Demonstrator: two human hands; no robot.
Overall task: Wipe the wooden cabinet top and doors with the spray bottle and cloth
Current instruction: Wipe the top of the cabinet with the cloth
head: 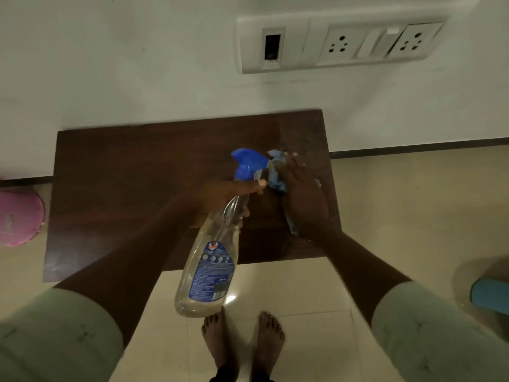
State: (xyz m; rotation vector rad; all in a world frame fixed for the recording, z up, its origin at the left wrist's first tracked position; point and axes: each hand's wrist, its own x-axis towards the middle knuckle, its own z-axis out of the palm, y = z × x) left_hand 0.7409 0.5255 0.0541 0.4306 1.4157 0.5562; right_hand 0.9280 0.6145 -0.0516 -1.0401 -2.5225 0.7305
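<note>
The dark wooden cabinet top point(124, 172) stands against the white wall below me. My left hand point(228, 194) grips the neck of a clear spray bottle point(209, 271) with a blue trigger head; the nozzle points away over the top and the body hangs toward me. My right hand point(303, 199) presses a blue cloth point(275, 175) flat on the right part of the cabinet top, just right of the bottle's head. The cloth shows above and below my hand. The cabinet doors are hidden beneath the top.
A white switch and socket panel point(341, 42) sits on the wall above the cabinet. A pink round object point(19, 216) lies on the floor at the left, a blue item point(490, 296) at the right. My bare feet point(242, 346) stand on cream tiles.
</note>
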